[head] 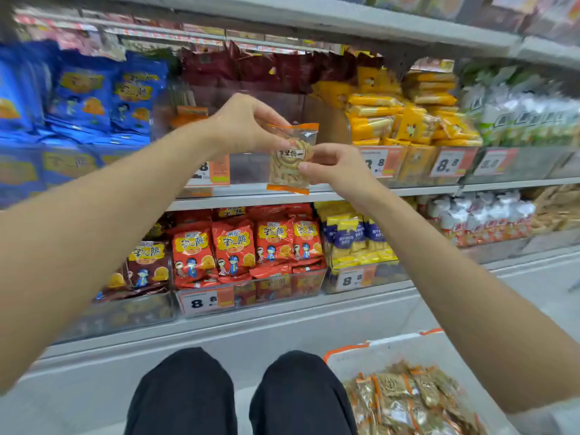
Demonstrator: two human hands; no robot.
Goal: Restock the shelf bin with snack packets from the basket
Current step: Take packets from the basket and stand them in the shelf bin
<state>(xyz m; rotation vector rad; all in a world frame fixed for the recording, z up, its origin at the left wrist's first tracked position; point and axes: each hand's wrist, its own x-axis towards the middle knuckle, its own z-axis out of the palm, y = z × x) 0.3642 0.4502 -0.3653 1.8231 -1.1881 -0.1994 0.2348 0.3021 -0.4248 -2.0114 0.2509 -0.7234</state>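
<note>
**Snack packet held up in both hands before shelf bin**

A person faced the store shelves [282,197] with both bare arms stretched forward. Blue bags [84,95] crowded the upper shelf at the left and yellow packs [408,120] were heaped at the right. Red bags [232,246] stood in rows on the shelf below.

A white basket [392,346] with an orange rim sat low at the right, just beside the person's knees [185,387] in dark trousers. It was piled with packets [408,400] in clear wrap with orange bands.

Between the blue bags and the yellow packs stood a clear bin [248,167]. A few orange-banded packs showed blurred at its back left.

The left hand [241,124] pinched the top left corner of one packet [292,158] between thumb and fingers. The right hand [335,167] pinched the packet's right edge about halfway down, thumb in front.

The packet hung upright in the air in front of the bin, its lower edge level with the shelf's front rail. It was clear, with orange strips along top and bottom and a round label over pale sticks inside.

A white-and-orange price tag [447,163] on the front of the yellow packs' bin read 8.8.
</note>
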